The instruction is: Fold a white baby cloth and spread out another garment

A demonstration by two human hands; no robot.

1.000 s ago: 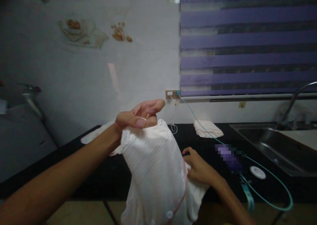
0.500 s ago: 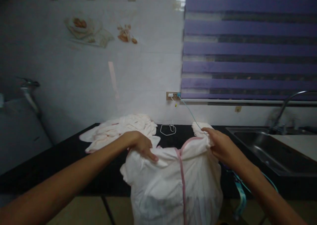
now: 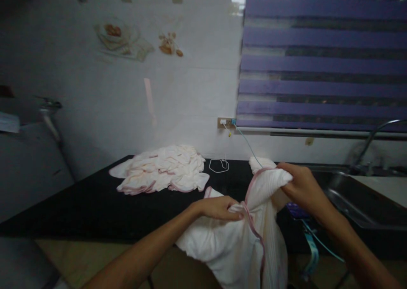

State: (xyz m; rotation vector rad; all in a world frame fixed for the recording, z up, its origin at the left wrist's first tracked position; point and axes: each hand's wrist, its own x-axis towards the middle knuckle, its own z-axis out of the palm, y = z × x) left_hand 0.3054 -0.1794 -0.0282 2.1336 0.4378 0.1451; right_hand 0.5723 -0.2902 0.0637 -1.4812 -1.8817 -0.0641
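Note:
I hold a white garment with pink trim (image 3: 235, 246) over the front edge of a black counter (image 3: 79, 204). My left hand (image 3: 219, 207) pinches its pink-edged collar low at the middle. Higher and to the right, my right hand (image 3: 300, 186) grips another part of the cloth. The lower part of the garment hangs down past the counter edge.
A heap of similar white and pink cloths (image 3: 162, 169) lies at the back of the counter. A folded white cloth (image 3: 259, 162) and a white cable loop (image 3: 218, 165) sit near the wall socket (image 3: 224, 122). A steel sink (image 3: 362, 200) with a tap is at the right.
My left hand came down from a raised position and slid right along the garment to the pink trim. My right hand went from resting on the cloth to gripping it, raised.

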